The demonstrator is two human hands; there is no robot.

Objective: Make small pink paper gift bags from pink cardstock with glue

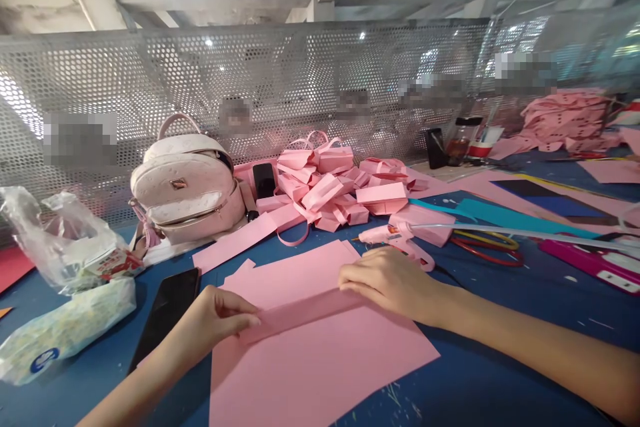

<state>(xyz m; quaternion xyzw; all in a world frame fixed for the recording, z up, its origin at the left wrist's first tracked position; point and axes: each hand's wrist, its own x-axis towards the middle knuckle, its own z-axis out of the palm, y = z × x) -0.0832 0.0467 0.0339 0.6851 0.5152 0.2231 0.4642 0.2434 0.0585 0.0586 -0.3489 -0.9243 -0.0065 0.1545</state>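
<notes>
Between my two hands stretches a narrow pink paper strip, held over larger pink sheets on the blue table. My left hand pinches the strip's left end between thumb and fingers. At the other end, my right hand is closed on the strip, its thumb mostly hidden. Just behind my right hand lies a pink-and-white glue gun with a long glue stick in its back. Folded pink paper pieces are heaped beyond the sheets, some with loop handles.
A pale backpack stands at the back left. Black phone, plastic bag and tissue pack lie at left. At right are a magenta power strip and cables. A perforated metal screen closes the back.
</notes>
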